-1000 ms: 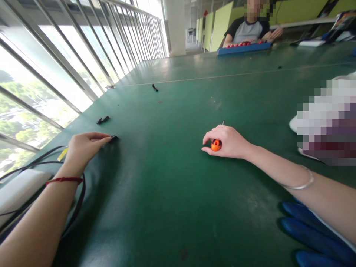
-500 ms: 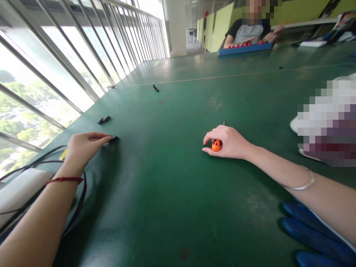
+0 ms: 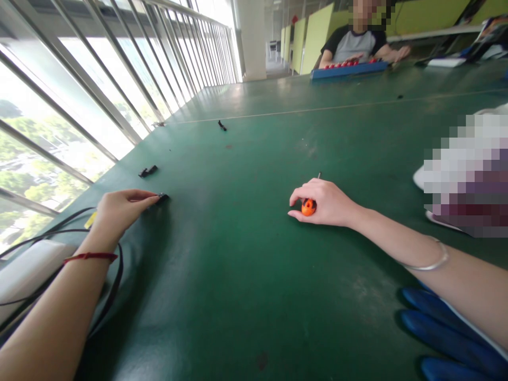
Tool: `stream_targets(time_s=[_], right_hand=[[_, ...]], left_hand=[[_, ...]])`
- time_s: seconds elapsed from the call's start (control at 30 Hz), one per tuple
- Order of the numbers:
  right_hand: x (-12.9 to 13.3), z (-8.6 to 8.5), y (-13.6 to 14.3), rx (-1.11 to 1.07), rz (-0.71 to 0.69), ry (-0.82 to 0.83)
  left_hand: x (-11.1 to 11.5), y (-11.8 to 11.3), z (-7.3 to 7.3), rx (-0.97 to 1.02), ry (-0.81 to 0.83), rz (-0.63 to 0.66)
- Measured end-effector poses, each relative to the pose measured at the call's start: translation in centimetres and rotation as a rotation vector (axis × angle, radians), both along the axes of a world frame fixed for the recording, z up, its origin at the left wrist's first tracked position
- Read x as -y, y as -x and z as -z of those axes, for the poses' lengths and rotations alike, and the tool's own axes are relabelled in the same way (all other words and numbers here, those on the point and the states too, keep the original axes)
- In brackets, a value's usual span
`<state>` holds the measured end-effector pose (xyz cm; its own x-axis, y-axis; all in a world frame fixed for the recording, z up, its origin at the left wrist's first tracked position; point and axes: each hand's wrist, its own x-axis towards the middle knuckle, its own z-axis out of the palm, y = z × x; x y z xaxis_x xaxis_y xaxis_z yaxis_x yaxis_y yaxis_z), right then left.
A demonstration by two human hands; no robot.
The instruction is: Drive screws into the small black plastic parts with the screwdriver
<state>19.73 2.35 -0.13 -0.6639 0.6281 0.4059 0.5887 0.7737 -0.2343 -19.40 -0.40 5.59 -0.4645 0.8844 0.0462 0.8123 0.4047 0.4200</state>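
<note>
On the left of the green table (image 3: 238,264), my left hand (image 3: 123,209) pinches a small black part (image 3: 163,199) between thumb and fingertips, at or just above the surface. Its exact kind is too small to make out. Beyond that hand lies another small black part (image 3: 148,171). Right of the middle, my right hand (image 3: 323,201) is wrapped around a screwdriver (image 3: 308,207). The orange end of its handle faces me, and a bit of the metal shaft shows past the knuckles. The rest of the handle is hidden by the fingers.
Farther off lies a small black piece (image 3: 222,126). Black cables (image 3: 117,275) and a white box (image 3: 35,264) sit at the left edge. A blue glove (image 3: 436,323) rests under my right forearm. Across the table, a person (image 3: 359,45) sits behind a blue tray (image 3: 349,70).
My hands have barely moved and keep their holds. The person across the table has shifted one hand slightly outward to the right.
</note>
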Motion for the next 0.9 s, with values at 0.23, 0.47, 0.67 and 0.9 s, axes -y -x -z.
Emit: stream_targets(time_s=[0.23,0.47,0.67,0.9], right_hand=[[0.0,0.0,0.0,0.001,0.0,-0.001],[0.0,0.0,0.0,-0.017,-0.012,-0.002],[0.2,-0.6,0.4,-0.128,0.032,-0.03],[5.2,-4.9,1.5,-0.357,0.005,-0.071]], left_hand=[[-0.5,1.2,0.9,-0.006,0.012,0.01],[-0.2,0.6,0.4,-0.011,0.058,-0.002],[-0.8,1.3,0.4,-0.058,0.12,0.05],[-1.1,-0.3,-1.2,-0.384,0.275,0.082]])
